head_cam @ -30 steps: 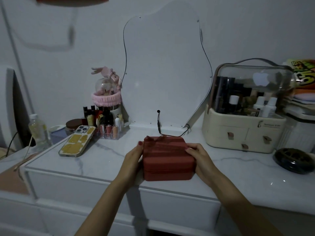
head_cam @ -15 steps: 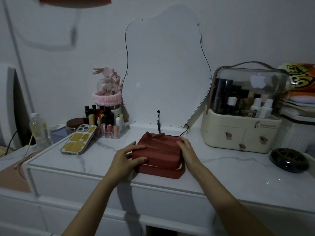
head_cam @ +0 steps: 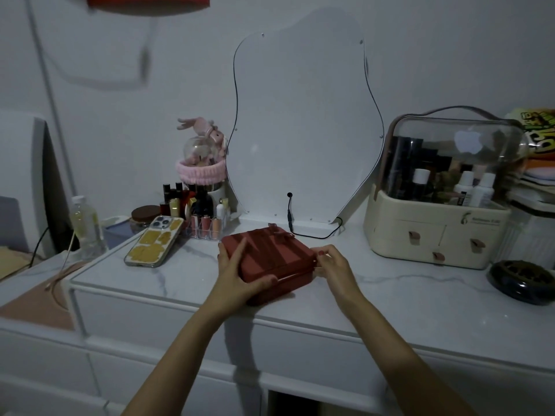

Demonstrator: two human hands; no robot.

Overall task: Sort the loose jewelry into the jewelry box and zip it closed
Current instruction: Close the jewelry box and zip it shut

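Marble dresser top [head_cam: 192, 274]: jewelry box [head_cam: 270, 259], phone [head_cam: 154, 241].

The room is dim. A white wall [head_cam: 120, 70] stands behind a white dresser [head_cam: 180, 340] with a marble top. A wavy mirror [head_cam: 300, 130] leans on the wall.
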